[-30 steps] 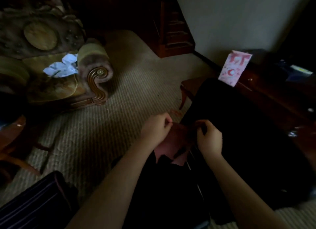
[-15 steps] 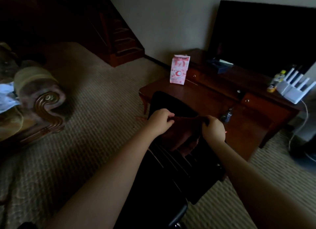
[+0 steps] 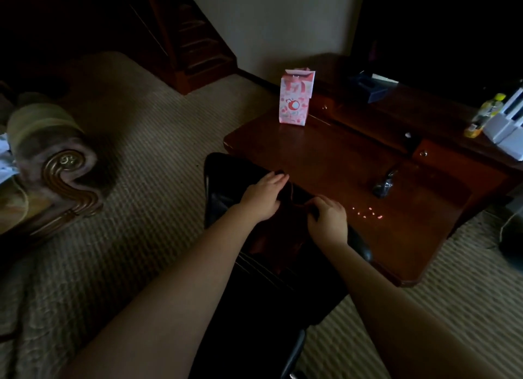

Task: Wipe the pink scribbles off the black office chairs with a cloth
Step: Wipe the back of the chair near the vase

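Observation:
A black office chair (image 3: pixel 223 186) stands below me with its back against the edge of a dark wooden table (image 3: pixel 325 157). A dark red cloth (image 3: pixel 273 241) is draped over the chair's back. My left hand (image 3: pixel 261 196) lies on the cloth's upper left part with its fingers straight, pressing it onto the chair. Just to the right, my right hand (image 3: pixel 328 218) has curled fingers that pinch a fold of the cloth. The room is dim and no pink scribbles show on the chair.
A pink gift bag (image 3: pixel 295 99) stands on the table's far corner, and a small dark object (image 3: pixel 383 183) lies nearer. Behind are a TV (image 3: pixel 441 33), a yellow bottle (image 3: pixel 482 115) and a white router (image 3: pixel 506 124). An ornate armchair (image 3: pixel 56 169) sits left on ribbed carpet (image 3: pixel 147 208).
My left hand has gone from a fist gripping the cloth to flat fingers on it. Both hands and the cloth moved up onto the chair back. The view swung right towards the table.

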The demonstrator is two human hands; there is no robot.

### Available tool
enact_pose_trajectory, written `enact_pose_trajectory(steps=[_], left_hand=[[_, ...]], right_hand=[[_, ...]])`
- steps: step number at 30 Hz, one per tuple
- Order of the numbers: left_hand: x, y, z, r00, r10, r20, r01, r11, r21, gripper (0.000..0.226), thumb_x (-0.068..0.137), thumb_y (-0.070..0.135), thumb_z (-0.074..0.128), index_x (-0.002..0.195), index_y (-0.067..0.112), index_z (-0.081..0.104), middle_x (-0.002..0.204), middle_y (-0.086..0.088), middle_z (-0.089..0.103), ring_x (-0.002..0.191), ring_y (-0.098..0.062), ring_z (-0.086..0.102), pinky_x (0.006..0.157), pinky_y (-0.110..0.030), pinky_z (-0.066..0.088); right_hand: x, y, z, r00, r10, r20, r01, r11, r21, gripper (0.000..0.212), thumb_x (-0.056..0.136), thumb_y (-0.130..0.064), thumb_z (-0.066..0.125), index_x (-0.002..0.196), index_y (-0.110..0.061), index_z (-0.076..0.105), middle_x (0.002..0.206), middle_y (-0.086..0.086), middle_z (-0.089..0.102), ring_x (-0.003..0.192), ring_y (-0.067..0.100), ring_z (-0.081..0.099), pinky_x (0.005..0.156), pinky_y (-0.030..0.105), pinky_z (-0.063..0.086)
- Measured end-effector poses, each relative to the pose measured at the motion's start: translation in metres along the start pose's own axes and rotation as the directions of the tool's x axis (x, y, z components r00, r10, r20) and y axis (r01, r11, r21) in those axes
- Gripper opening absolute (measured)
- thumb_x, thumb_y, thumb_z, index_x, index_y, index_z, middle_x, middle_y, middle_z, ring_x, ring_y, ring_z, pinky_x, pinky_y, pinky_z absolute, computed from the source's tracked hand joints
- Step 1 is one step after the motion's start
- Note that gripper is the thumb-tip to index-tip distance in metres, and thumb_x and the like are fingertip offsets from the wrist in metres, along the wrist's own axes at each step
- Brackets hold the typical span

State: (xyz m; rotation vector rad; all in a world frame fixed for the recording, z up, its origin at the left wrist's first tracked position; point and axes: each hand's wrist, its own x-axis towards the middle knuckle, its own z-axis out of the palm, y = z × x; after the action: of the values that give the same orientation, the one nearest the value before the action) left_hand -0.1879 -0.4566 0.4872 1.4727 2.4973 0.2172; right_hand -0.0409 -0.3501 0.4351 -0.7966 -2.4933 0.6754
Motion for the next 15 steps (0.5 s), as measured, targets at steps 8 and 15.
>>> enact_pose_trajectory(steps=[8,15], left_hand=[[0.02,-0.018,-0.001,0.992,-0.084,-0.095,0.077,0.995,-0.069,0.061,0.093,0.004,0.052,0.148,0.02,0.03,0.155,0.0,0.027,0.145,-0.017,0.015,0.117,-0.032,0.021],[0.015,-0.018,-0.002,0.985,-0.075,-0.157,0.068,0.997,-0.046,0.055,0.092,0.01,0.057,0.143,0.018,0.04,0.148,-0.001,0.038,0.139,-0.017,0.027,0.115,-0.029,0.021]], right_hand=[[0.031,-0.001,0.011,0.994,-0.105,-0.01,0.105,0.994,0.031,0.018,0.086,-0.011,0.057,0.1,-0.012,0.067,0.099,0.002,0.068,0.087,0.022,0.064,0.071,0.032,0.054],[0.019,-0.004,0.013,0.99,-0.102,-0.102,0.104,0.994,0.021,0.008,0.088,-0.011,0.059,0.086,-0.004,0.056,0.069,0.009,0.059,0.06,0.028,0.058,0.054,0.034,0.046]])
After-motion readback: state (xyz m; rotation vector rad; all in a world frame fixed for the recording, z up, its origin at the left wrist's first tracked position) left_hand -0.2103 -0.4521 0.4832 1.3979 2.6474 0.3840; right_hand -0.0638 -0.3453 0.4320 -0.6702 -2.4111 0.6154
